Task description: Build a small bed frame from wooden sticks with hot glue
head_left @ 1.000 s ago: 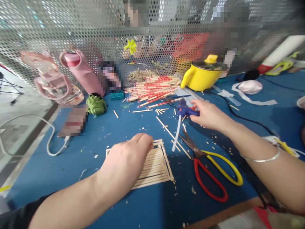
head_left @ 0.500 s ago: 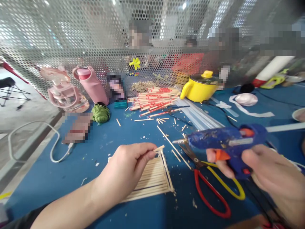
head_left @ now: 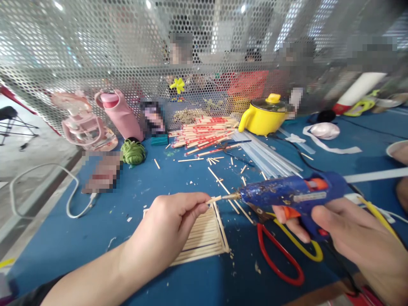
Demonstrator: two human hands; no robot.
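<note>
Glue gun (head_left: pixel 287 193) in right hand (head_left: pixel 353 229) — left fingertips (head_left: pixel 205 203) (thumb, forefinger) pinching thin stick (head_left: pixel 216 199)

A plain black sleeve (head_left: pixel 33 295) covers the left arm (head_left: pixel 105 270) farther up, leaving the forearm uncovered. Both the left hand (head_left: pixel 172 223) and the right hand (head_left: pixel 353 231) are bare, with slim fingers.

In front of me, a perforated metal screen (head_left: pixel 121 46) backs the blue tabletop (head_left: pixel 95 238). Small bright lights (head_left: pixel 148 4) glint above. Grey floor (head_left: pixel 35 114) lies left, with a folding-type seat (head_left: pixel 12 114), probably; the space beyond the mesh is blurred.
</note>
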